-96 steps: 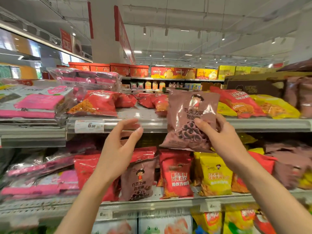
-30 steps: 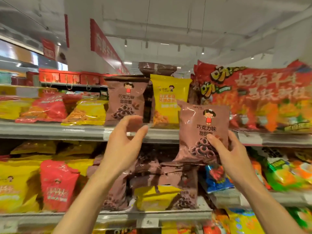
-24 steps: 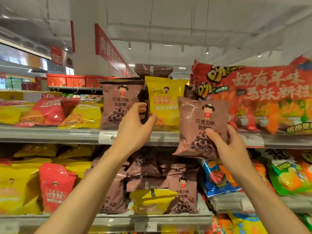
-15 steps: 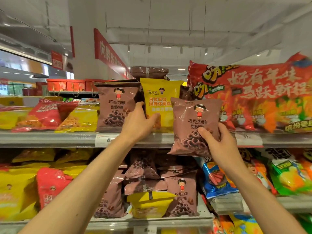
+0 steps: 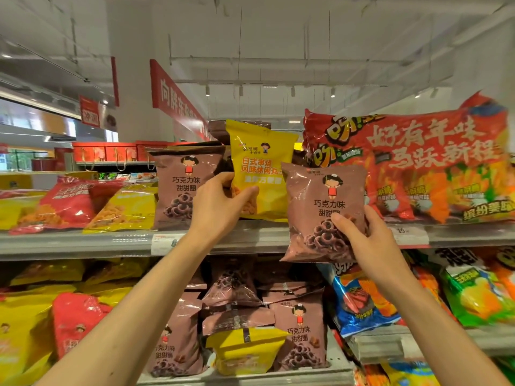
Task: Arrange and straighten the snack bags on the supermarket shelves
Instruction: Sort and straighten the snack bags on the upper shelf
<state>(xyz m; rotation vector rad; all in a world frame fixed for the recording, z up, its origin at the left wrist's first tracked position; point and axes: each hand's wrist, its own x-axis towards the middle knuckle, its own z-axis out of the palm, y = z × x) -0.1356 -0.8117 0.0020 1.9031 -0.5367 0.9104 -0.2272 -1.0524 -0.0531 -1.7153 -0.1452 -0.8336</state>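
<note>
My left grip (image 5: 220, 203) is closed on the lower left corner of the upright yellow snack bag (image 5: 259, 168) on the upper shelf (image 5: 83, 240), thumb in front and fingers tucked behind it, right against the standing chocolate ring bag (image 5: 184, 188) at its nine o'clock. That is the weak spot, I judge: both bags stand on narrow bottoms, so a tug on the yellow one could tip the chocolate bag forward off the shelf lip, or topple the yellow bag itself. Further out at nine o'clock a red bag (image 5: 67, 204) and a flat yellow bag (image 5: 128, 210) lie slumped and need standing up too. My right grip (image 5: 362, 235) holds a second chocolate ring bag (image 5: 323, 207) by its lower right corner, in the air in front of the shelf edge, at three o'clock from the yellow bag. Held only at one corner, it may sag or slip. The gap it could go into looks tight: the big red multipack (image 5: 412, 168) crowds in at three o'clock and could catch the bag's edge. At six o'clock, on the lower shelf (image 5: 250, 377), a jumbled pile of chocolate bags (image 5: 237, 296) and a tilted yellow bag (image 5: 245, 349) await sorting.
</note>
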